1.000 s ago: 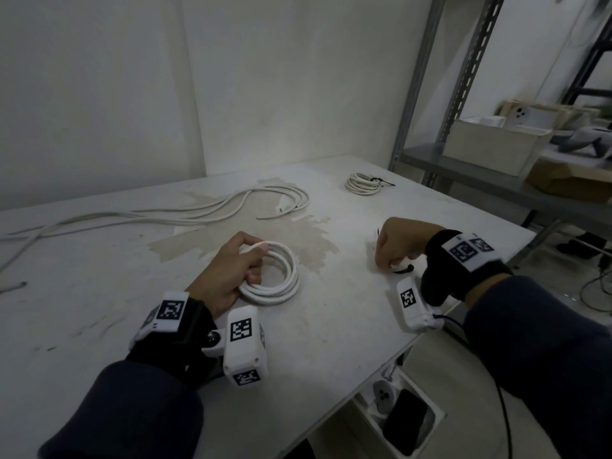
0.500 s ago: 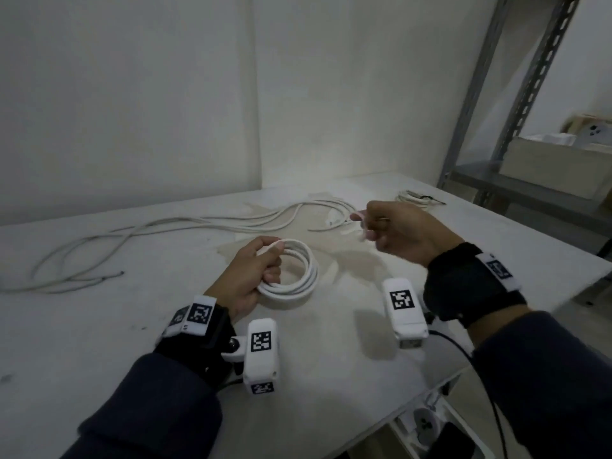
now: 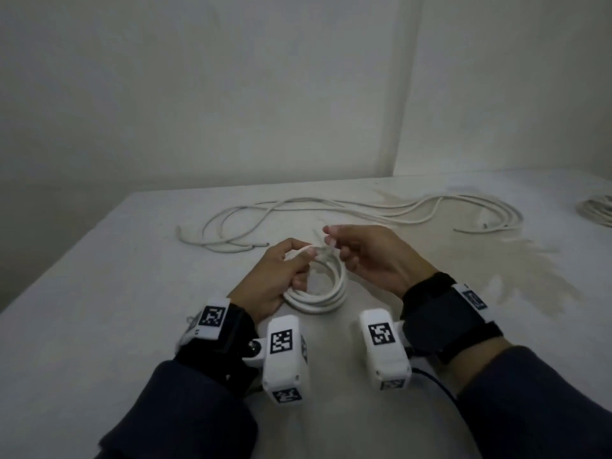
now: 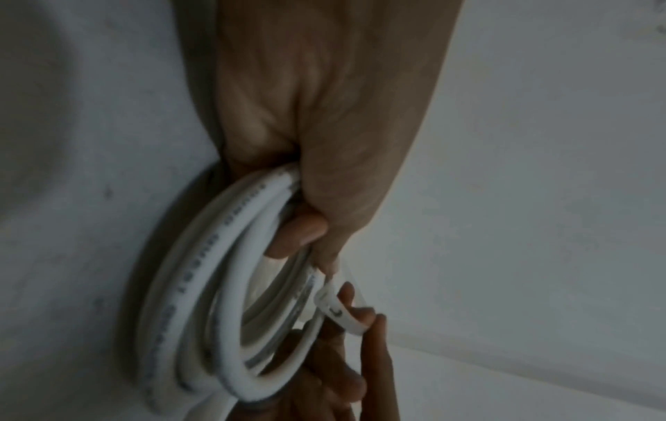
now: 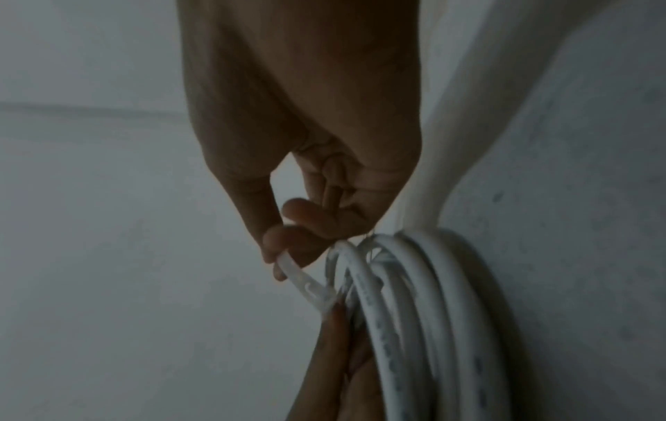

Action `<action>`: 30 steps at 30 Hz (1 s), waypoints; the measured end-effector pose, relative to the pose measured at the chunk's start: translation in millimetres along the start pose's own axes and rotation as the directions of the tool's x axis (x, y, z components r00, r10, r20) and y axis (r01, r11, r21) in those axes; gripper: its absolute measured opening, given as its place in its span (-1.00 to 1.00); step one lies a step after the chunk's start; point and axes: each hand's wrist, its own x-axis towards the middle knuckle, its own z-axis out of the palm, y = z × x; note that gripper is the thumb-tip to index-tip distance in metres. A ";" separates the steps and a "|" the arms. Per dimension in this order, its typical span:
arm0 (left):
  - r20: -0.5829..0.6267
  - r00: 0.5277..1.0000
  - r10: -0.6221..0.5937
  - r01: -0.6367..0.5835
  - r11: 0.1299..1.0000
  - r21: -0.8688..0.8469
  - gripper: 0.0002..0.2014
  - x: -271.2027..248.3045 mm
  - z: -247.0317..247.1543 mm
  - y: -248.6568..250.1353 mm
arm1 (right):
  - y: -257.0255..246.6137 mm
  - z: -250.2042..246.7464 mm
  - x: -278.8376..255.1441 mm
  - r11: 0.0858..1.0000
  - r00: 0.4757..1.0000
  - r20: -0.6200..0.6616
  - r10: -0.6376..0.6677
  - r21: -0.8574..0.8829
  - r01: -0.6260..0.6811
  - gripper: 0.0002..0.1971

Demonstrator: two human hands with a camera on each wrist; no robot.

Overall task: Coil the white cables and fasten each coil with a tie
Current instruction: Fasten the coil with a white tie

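Note:
A coil of white cable (image 3: 326,293) rests on the table just in front of me, its far side raised. My left hand (image 3: 303,258) grips the coil (image 4: 202,299) at its top, fingers curled through the loops. My right hand (image 3: 328,240) meets it from the right and pinches a thin white tie (image 5: 304,282) between thumb and forefinger. The tie (image 4: 338,313) runs from that pinch to the cable bundle (image 5: 414,313) beside my left thumb. How far the tie goes round the coil is hidden.
Several loose white cables (image 3: 347,210) sprawl across the back of the white table (image 3: 99,293). Another coiled cable (image 3: 597,210) lies at the far right edge of view. A brownish stain (image 3: 516,260) marks the table's right side. Walls close off the back.
My right hand came from the table's right edge across to the coil, bringing the tie. My left hand kept its grip on the coil. My head turned left.

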 end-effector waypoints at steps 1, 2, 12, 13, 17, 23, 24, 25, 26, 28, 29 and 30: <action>0.009 1.000 -0.004 0.004 1.000 0.003 -0.88 2.4 -0.9 -0.3 | 3.1 0.8 2.7 0.999 1.000 0.013 -0.019 -0.027 0.019 -0.96; 0.023 1.000 -0.004 0.004 1.000 0.005 -0.89 4.8 -1.2 -1.0 | 5.7 -0.7 4.4 0.998 0.999 0.021 -0.035 -0.043 0.036 -0.93; 0.107 0.993 0.056 -0.063 0.996 0.061 -0.92 3.1 1.5 0.4 | 15.9 -13.7 8.5 0.984 0.994 0.025 -0.110 -0.137 0.113 -0.82; 0.118 0.991 0.065 -0.074 0.995 0.067 -0.92 1.2 1.8 1.5 | 17.2 -13.7 8.1 0.979 0.990 0.041 -0.138 -0.144 0.142 -0.82; 0.177 0.980 0.089 -0.107 0.990 0.094 -0.93 -3.0 4.3 3.7 | 18.7 -13.5 4.1 0.961 0.976 0.097 -0.193 -0.181 0.208 -0.79; 0.225 0.974 0.014 -0.042 0.992 0.120 -0.93 -3.7 4.2 2.7 | 11.7 -17.0 -4.4 0.898 0.965 0.139 -0.221 -0.358 0.257 -0.78; 0.220 0.976 0.000 -0.024 0.994 0.109 -0.91 -3.3 5.0 2.5 | 11.4 -17.5 -4.8 0.870 0.960 0.137 -0.245 -0.406 0.280 -0.77; 0.208 0.978 -0.009 -0.012 0.995 0.098 -0.89 -2.8 5.8 2.4 | 11.0 -17.4 -4.9 0.842 0.952 0.132 -0.277 -0.444 0.306 -0.77; 0.190 0.982 -0.015 -0.002 0.996 0.090 -0.87 -2.4 6.5 2.3 | 10.8 -17.1 -5.0 0.819 0.943 0.128 -0.309 -0.468 0.332 -0.79; 0.145 0.989 -0.028 0.017 0.997 0.082 -0.84 -2.4 7.4 2.6 | 10.2 -15.9 -5.5 0.783 0.925 0.138 -0.354 -0.496 0.374 -0.81; 0.133 0.991 -0.033 0.021 0.996 0.084 -0.83 -2.5 7.3 2.6 | 10.0 -15.3 -5.7 0.768 0.919 0.146 -0.367 -0.509 0.388 -0.82; 0.134 0.991 -0.032 0.020 0.996 0.090 -0.84 -3.1 7.4 2.8 | 9.9 -15.4 -5.6 0.758 0.914 0.151 -0.376 -0.518 0.397 -0.82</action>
